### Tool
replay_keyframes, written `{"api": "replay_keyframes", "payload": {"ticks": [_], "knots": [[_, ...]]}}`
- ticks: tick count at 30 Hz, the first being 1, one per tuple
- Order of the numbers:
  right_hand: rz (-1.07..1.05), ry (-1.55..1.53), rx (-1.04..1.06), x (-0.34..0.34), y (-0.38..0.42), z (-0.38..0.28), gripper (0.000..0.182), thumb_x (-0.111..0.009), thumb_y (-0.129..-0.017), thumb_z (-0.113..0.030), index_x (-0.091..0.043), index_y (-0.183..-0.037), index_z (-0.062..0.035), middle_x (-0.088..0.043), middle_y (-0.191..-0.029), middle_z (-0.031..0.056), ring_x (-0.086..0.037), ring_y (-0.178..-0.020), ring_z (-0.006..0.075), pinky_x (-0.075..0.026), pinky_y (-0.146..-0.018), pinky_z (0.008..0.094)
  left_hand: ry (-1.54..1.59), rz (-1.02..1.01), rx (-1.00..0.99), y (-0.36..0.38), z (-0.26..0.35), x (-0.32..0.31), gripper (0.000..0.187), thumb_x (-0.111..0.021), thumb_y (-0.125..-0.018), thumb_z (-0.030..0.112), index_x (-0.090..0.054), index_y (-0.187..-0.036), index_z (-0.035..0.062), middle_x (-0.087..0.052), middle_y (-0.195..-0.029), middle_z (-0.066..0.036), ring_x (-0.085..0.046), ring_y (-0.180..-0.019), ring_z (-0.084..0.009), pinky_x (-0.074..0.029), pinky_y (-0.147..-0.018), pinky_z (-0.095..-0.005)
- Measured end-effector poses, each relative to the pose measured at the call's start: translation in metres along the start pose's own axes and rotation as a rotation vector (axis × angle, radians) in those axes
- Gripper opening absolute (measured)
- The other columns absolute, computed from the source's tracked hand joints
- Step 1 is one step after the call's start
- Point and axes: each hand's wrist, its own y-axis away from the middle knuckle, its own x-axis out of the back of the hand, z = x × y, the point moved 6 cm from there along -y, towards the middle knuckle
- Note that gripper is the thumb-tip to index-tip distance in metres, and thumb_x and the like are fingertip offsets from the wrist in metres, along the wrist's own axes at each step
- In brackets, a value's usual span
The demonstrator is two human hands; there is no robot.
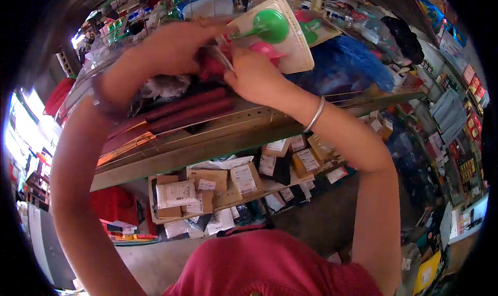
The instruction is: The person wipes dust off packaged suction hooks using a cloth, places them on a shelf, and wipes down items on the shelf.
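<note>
Raised over the shelf, my right hand [254,79] is closed at the lower left of a pale card [301,49] tilted up to the right. A round green plastic piece [271,26] with a thin stem lies against the card's face. Below it, a pink plastic piece [265,50] shows just above my knuckles. My left hand [176,44] comes in from the left, blurred, its fingers reaching to the card's left edge and partly hidden. A thin greyish strip [222,57] sits between the two hands, with dark red material [210,66] under it.
Blue plastic wrapping [347,62] and a dark maroon folded stack [176,109] lie on the metal shelf [218,143]. Labelled cardboard parcels [244,179] fill the level beneath. A red container [114,205] stands at lower left. Crowded shelving [461,130] lines the right side.
</note>
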Motion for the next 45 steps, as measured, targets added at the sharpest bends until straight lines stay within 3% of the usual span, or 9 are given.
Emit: {"api": "replay_keyframes", "payload": {"ticks": [6, 10, 14, 17, 22, 31, 35, 38, 45], "knots": [[-0.144, 0.015, 0.093, 0.065, 0.018, -0.003, 0.062, -0.065, -0.071, -0.027, -0.041, -0.119, 0.0023, -0.053, -0.102, 0.0224, -0.052, -0.094, 0.0368, -0.043, -0.081, 0.0396, -0.066, -0.246, 0.112, -0.008, -0.010, -0.022, 0.039, -0.067, -0.061, 0.013, -0.061, -0.099, 0.0108, -0.061, -0.092, -0.011, -0.057, -0.089, -0.0308, -0.046, -0.077, -0.0403], [0.672, 0.530, 0.182, 0.126, 0.020, 0.023, 0.058, -0.069, -0.068, -0.034, -0.051, -0.110, 0.0016, -0.059, -0.092, 0.0181, -0.058, -0.082, 0.0335, -0.046, -0.074, 0.0397, -0.139, -0.200, 0.090, 0.002, -0.014, -0.027, 0.028, -0.066, -0.065, 0.017, -0.063, -0.092, 0.0110, -0.061, -0.090, -0.010, -0.057, -0.088, -0.0297, -0.046, -0.076, -0.0404], [0.202, 0.011, -0.153, 0.093, -0.006, 0.075, 0.045, -0.065, -0.071, -0.029, -0.054, -0.103, 0.0006, -0.060, -0.075, 0.0191, -0.059, -0.069, 0.0346, -0.047, -0.068, 0.0411, -0.171, -0.208, 0.088, 0.008, -0.013, -0.024, 0.024, -0.064, -0.067, 0.016, -0.063, -0.091, 0.0120, -0.059, -0.091, -0.008, -0.057, -0.088, -0.0293, -0.047, -0.075, -0.0407], [0.603, 0.085, -0.035, 0.108, -0.002, 0.061, 0.032, -0.061, -0.074, -0.025, -0.055, -0.094, -0.0008, -0.059, -0.072, 0.0203, -0.059, -0.070, 0.0361, -0.046, -0.065, 0.0425, -0.194, -0.233, 0.119, 0.013, -0.018, -0.018, 0.023, -0.063, -0.068, 0.015, -0.063, -0.092, 0.0130, -0.058, -0.098, -0.005, -0.057, -0.087, -0.0290, -0.047, -0.075, -0.0403], [0.045, 0.132, -0.033, 0.028, -0.009, 0.021, 0.018, -0.055, -0.076, -0.016, -0.053, -0.086, -0.0012, -0.059, -0.075, 0.0209, -0.057, -0.071, 0.0389, -0.045, -0.064, 0.0453, -0.225, -0.100, -0.017, 0.018, -0.016, -0.006, 0.027, -0.062, -0.068, 0.012, -0.065, -0.094, 0.0181, -0.052, -0.115, -0.001, -0.058, -0.086, -0.0273, -0.049, -0.071, -0.0390], [0.058, -0.104, -0.148, 0.018, -0.032, 0.056, 0.024, -0.058, -0.075, -0.018, -0.056, -0.092, -0.0012, -0.061, -0.081, 0.0186, -0.058, -0.080, 0.0358, -0.046, -0.067, 0.0422, -0.254, -0.191, -0.017, 0.015, -0.005, -0.006, 0.030, -0.061, -0.067, 0.009, -0.064, -0.095, 0.0193, -0.052, -0.116, -0.001, -0.059, -0.085, -0.0265, -0.050, -0.069, -0.0384], [0.479, -0.329, -0.181, 0.058, -0.021, 0.069, 0.028, -0.056, -0.078, -0.016, -0.055, -0.099, 0.0026, -0.062, -0.085, 0.0159, -0.061, -0.079, 0.0270, -0.048, -0.070, 0.0365, -0.270, -0.277, 0.043, 0.027, -0.010, -0.014, 0.030, -0.061, -0.067, 0.012, -0.062, -0.097, 0.0177, -0.055, -0.110, -0.003, -0.058, -0.085, -0.0265, -0.049, -0.070, -0.0384], [0.318, -1.446, -0.259, 0.040, -0.024, 0.073, 0.024, -0.053, -0.082, -0.008, -0.053, -0.105, 0.0013, -0.059, -0.098, 0.0124, -0.061, -0.081, 0.0240, -0.052, -0.072, 0.0346, -0.282, -0.258, 0.071, 0.033, -0.011, -0.013, 0.028, -0.060, -0.068, 0.012, -0.062, -0.095, 0.0175, -0.054, -0.109, -0.003, -0.058, -0.087, -0.0262, -0.049, -0.070, -0.0383], [-0.083, -1.549, -0.666, -0.011, -0.009, 0.066, 0.022, -0.057, -0.081, -0.007, -0.053, -0.099, 0.0032, -0.059, -0.094, 0.0147, -0.061, -0.080, 0.0237, -0.054, -0.066, 0.0298, -0.261, -0.148, 0.207, 0.042, -0.015, -0.001, 0.029, -0.058, -0.068, 0.008, -0.063, -0.095, 0.0190, -0.046, -0.122, -0.005, -0.051, -0.104, -0.0278, -0.049, -0.075, -0.0375]]}}
